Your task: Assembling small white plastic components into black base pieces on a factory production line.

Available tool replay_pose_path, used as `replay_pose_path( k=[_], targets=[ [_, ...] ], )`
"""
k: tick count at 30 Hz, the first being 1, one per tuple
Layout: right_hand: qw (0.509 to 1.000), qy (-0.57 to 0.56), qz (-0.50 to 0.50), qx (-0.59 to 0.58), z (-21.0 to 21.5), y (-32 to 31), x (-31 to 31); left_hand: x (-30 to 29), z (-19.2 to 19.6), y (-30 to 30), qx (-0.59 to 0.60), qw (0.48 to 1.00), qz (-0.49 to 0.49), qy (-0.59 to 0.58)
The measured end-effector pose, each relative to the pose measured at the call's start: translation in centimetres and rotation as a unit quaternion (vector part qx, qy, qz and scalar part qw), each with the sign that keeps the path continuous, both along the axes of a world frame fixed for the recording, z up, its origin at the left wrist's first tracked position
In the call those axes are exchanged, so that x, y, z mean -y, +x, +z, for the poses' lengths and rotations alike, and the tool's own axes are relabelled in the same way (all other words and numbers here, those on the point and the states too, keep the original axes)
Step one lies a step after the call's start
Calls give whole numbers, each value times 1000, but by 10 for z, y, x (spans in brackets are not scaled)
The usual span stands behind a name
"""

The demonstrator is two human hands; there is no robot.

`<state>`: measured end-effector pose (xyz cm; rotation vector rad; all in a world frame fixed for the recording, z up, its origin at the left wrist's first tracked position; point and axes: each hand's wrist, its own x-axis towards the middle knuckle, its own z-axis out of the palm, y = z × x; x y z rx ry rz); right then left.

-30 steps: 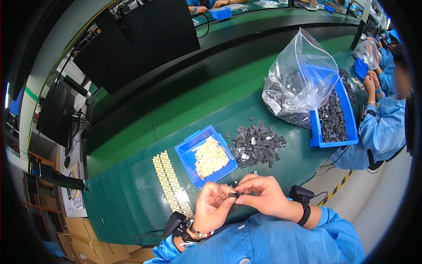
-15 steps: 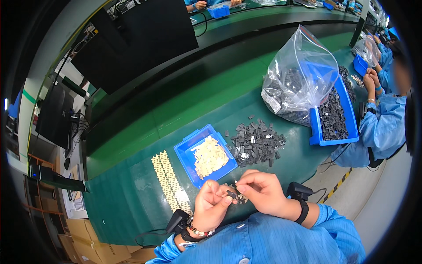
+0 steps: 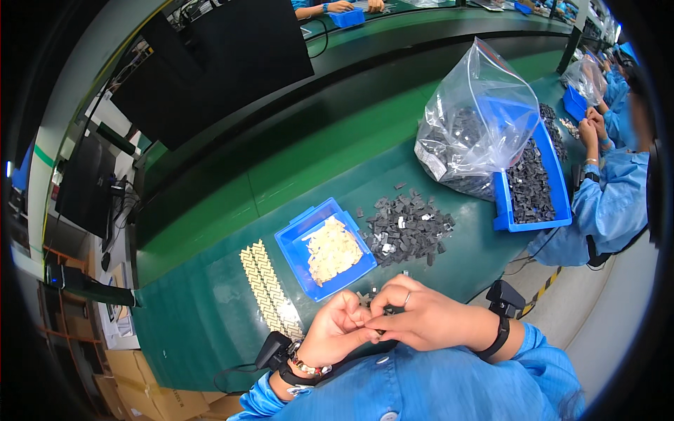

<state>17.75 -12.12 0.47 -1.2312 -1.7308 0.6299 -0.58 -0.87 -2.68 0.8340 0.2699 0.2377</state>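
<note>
My left hand (image 3: 335,328) and my right hand (image 3: 421,319) meet close to my body, fingertips pinched together. Between them a small black plastic piece (image 3: 380,332) barely shows; the fingers cover most of it. Just beyond the fingers, a few small pale and dark pieces lie partly hidden on the green mat. A blue tray (image 3: 293,238) of cream-coloured flat pieces (image 3: 333,252) stands ahead of my left hand. To its right spreads a loose pile of small black pieces (image 3: 411,224). Cream pieces in zigzag rows (image 3: 263,281) lie left of the tray.
A clear plastic bag (image 3: 467,140) of black pieces leans on a long blue bin (image 3: 539,226), also filled with them, at the right. A co-worker in a blue sleeve (image 3: 607,203) sits beyond it. A dark monitor (image 3: 88,175) stands at the left.
My hands have drawn together and the right fingers now cover the black piece, which showed plainly in my left fingers before. The right wrist has turned and risen slightly.
</note>
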Motion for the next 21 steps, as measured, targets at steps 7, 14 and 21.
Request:
replay_pose_path(
  k=[7,14,21],
  targets=[
    [998,-23,-17,-47,-8,-5,10,4,-25,6,-6,994,2,-112],
    [863,74,-487,109,-12,104,51,1,-43,-8,-75,994,-33,72],
    [783,101,-565,238,18,146,70,-20,69,9,74,907,-291,295]
  ],
)
